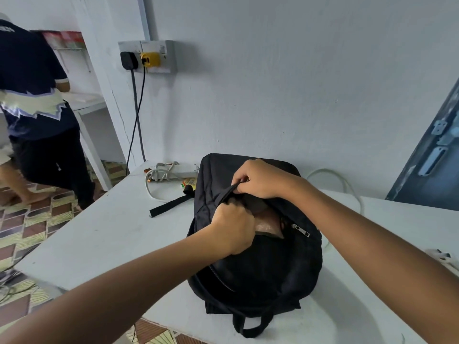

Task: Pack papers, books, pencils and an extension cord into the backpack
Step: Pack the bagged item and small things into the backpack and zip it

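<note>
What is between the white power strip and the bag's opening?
Nothing solid. The power strip lies on the table left of the backpack. The left hand and right hand hold the opening apart.

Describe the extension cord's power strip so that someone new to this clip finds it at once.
Start at the black backpack on the white table. Look past its far left corner, towards the wall: the power strip lies there, its white cable looped beside it. It is the only long white block there; the strap nearby is black.

Your left hand [232,228]: fisted, gripping the backpack [260,264] opening's near edge | your right hand [260,180]: fingers pinching its far edge | both forearms extended, converging.
</note>
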Tool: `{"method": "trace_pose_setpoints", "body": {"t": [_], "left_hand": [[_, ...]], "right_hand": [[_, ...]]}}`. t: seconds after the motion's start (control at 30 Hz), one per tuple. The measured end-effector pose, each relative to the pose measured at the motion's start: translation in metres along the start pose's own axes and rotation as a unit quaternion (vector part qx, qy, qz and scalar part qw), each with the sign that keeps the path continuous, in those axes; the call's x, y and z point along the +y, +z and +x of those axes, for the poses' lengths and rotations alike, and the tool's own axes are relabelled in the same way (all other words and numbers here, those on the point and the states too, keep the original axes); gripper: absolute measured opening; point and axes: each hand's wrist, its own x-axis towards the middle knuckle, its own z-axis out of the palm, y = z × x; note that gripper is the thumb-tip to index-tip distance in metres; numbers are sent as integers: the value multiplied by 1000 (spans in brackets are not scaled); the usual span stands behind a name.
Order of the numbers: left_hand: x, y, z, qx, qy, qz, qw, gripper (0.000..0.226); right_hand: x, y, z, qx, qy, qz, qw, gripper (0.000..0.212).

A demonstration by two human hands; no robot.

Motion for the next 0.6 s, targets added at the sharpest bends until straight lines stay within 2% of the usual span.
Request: {"method": "trace_pose_setpoints", "body": {"t": [0.13, 0.2, 0.27, 0.4, 0.5, 0.6], "left_hand": [[-20, -31, -27, 38, 69, -169, 982, 35], [-44, -42, -33, 28, 56, -266, 962, 30], [-76, -41, -31, 23, 5, -353, 935, 23], [-141, 5, -7, 47, -167, -392, 903, 19], [-181, 62, 17, 24, -254, -448, 857, 14], [-202, 106, 38, 12, -297, -460, 837, 19]], "right_hand": [[8, 2, 3, -6, 10, 36, 999, 14], [9, 7, 6, -6, 9, 41, 999, 19], [12, 13, 12, -12, 8, 26, 1000, 31], [19, 28, 23, -51, 49, 7, 997, 61], [22, 36, 29, -93, 73, -13, 993, 66], [21, 39, 36, -99, 85, -27, 991, 67]]}}
